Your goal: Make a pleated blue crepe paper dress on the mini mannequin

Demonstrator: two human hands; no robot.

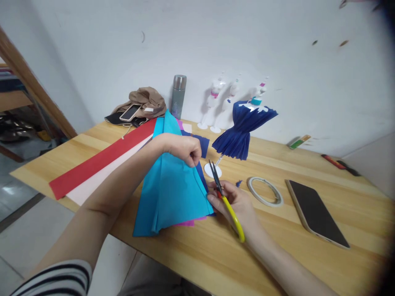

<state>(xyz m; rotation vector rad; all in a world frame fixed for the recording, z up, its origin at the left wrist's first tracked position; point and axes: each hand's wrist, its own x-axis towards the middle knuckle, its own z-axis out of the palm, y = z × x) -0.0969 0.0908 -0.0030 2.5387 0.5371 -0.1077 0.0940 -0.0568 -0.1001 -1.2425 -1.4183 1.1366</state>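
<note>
Turquoise crepe paper [180, 195] lies over navy paper [204, 144] on the bench [197, 253]. The left hand [185, 150] curls closed above it — whether pinching it, unclear; the right hand [236, 201] grips yellow-handled scissors [226, 204], blades pointing away, presumably to keep them clear of the sheet.

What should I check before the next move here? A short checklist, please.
1. Yellow-handled scissors held: ok, in the right hand.
2. Blades pointing away from the person: ok.
3. Left hand apart from the blade tips: ok, though close by.
4. Left hand gripping the turquoise paper: cannot tell, its fingers are curled.
5. Turquoise paper lying flat: not ok, it is folded.
6. Tape roll off the paper: ok.
</note>
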